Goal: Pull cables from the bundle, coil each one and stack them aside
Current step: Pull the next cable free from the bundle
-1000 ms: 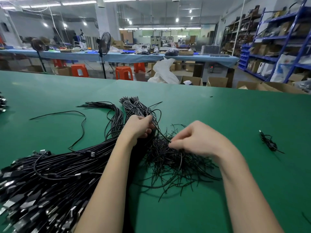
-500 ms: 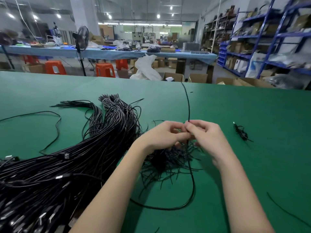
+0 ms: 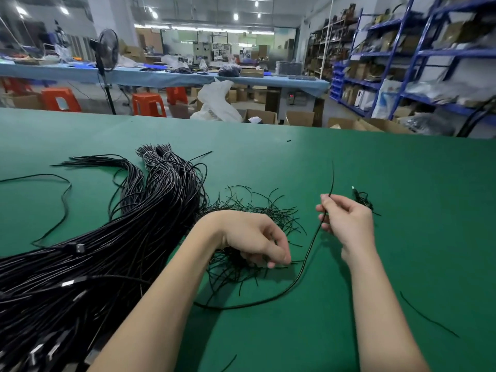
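A thick bundle of black cables point(image 3: 112, 245) lies across the left half of the green table point(image 3: 402, 183). My right hand point(image 3: 347, 218) pinches one black cable point(image 3: 308, 253) raised off the table; its end sticks up past my fingers and the rest curves down to the left. My left hand point(image 3: 257, 240) is lowered onto a heap of short black wire ties point(image 3: 257, 208), fingers curled down among them; whether it pinches one I cannot tell. A small coiled cable point(image 3: 362, 198) lies just beyond my right hand.
A loose black cable point(image 3: 63, 197) snakes over the table at the far left. A stray black tie point(image 3: 426, 314) lies at the right near my forearm. Beyond the table's far edge are orange stools, cardboard boxes, a fan and blue shelving.
My hands have come apart. The right hand moved right, carrying the cable away from the bundle. The left hand dropped down onto the heap of ties.
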